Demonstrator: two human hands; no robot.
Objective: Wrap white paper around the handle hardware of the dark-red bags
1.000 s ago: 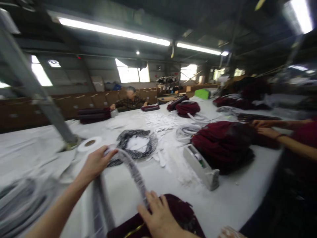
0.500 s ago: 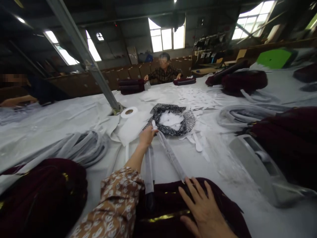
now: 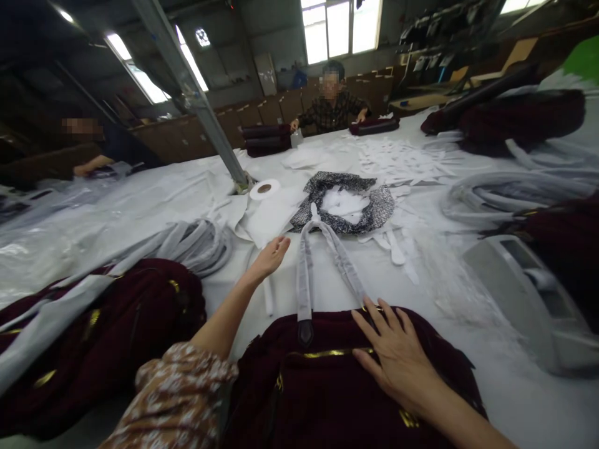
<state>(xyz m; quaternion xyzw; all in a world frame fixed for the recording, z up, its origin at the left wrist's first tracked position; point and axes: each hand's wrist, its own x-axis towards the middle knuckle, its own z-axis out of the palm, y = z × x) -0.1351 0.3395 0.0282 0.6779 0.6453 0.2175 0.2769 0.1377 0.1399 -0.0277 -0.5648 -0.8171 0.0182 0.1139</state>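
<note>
A dark maroon bag [image 3: 327, 386] with gold zips lies in front of me. Its handle [image 3: 344, 262], wrapped in white film, stretches away across the table and is bound at the far bend by a white strip [image 3: 315, 213]. My right hand [image 3: 400, 349] rests flat on the bag's top, fingers spread, near the handle's right base. Left of the handle and apart from it, my left hand [image 3: 271, 257] hovers over the table with its fingers curled together; I see nothing in them.
Left lies another maroon bag [image 3: 140, 330] with wrapped handles [image 3: 201, 246]. Ahead are a black-and-white woven container [image 3: 381, 209] of white pieces and a white roll [image 3: 264, 189]. A grey plastic dispenser [image 3: 519, 299] stands right. A metal post [image 3: 201, 106] rises behind; two people work across the table.
My left hand has let go of the handle's bound bend and moved left of it. My right hand stays on the bag. The view has shifted, so the scene sits farther left and lower before.
</note>
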